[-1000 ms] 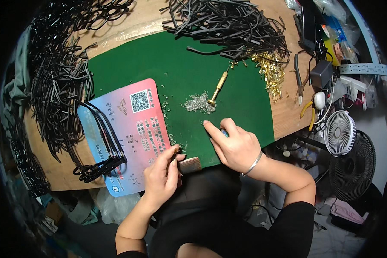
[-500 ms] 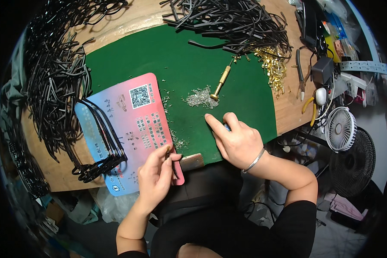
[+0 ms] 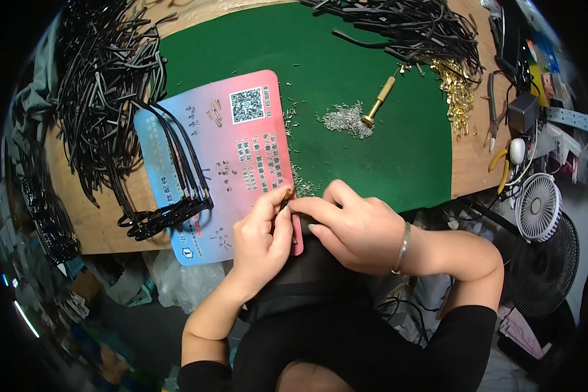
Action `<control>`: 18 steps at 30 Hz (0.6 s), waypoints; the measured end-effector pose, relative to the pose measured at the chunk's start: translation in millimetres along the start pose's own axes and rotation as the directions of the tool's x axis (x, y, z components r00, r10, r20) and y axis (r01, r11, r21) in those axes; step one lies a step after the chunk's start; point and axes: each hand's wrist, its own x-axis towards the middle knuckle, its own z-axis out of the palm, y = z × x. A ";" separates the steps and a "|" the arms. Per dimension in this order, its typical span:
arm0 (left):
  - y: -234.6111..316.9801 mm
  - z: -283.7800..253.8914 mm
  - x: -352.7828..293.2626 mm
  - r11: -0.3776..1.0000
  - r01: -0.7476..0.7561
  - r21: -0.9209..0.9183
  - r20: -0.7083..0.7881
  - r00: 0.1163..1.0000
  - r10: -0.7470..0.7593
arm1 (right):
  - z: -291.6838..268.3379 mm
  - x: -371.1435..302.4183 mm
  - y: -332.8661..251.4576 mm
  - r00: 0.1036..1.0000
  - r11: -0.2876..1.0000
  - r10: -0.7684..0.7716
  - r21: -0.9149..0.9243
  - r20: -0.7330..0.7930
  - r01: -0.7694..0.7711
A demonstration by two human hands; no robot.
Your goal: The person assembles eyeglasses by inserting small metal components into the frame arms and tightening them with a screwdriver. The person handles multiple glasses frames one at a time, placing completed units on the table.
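1. Left hand [image 3: 261, 238], lower centre of the frame: thumb and fingers pinched together on a small dark piece [image 3: 288, 195] with a gold-brown tip. The piece sits just beyond the lower right part of the blue-and-pink card [image 3: 209, 150], or over its edge; cannot tell which.

2. Right hand [image 3: 356, 228], centre, right of the left: index fingertip at the held piece, apparently touching; thumb lower, a narrow gap between. Whether it grips a tiny bit: cannot tell.

3. Work at the held piece looks midway, in my judgement: both hands are on it, neither has let go. Any fitting at its tip is too small to confirm.

4. Possibly done: a bundle of black strips [image 3: 166, 219] laid together over the card's left half, metallic glints at some ends. Set apart from the big heaps, so perhaps handled pieces; not certain.

5. Apparently left: large heap of black strips [image 3: 411, 29], top right; gold parts [image 3: 454, 91] just below it; pile of silver bits [image 3: 346, 121] on the green mat [image 3: 398, 163], right of centre. All plentiful, so much seems to remain.

6. Second dark heap [image 3: 104, 98], upper left: finished or waiting, cannot tell.

7. Small bits [image 3: 225, 173] lie in loose groups on the card, seemingly unused.

8. Brass-handled screwdriver [image 3: 380, 101] lies out of hand, its broad end at the silver pile. No driving under way.
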 end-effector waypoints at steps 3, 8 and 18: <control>-0.3 6.5 -0.7 0.982 -0.153 0.107 -0.092 0.982 0.163 | 2.2 2.3 0.4 0.997 0.997 0.060 -0.043 0.051 -0.057; 0.2 13.4 -0.3 0.948 -0.223 0.226 -0.121 0.959 0.255 | 1.6 1.1 1.7 0.997 0.997 0.064 -0.050 0.043 -0.062; 1.3 15.9 0.5 0.917 -0.259 0.303 -0.143 0.939 0.313 | -14.4 17.3 1.9 0.906 0.720 0.250 0.560 0.343 -0.411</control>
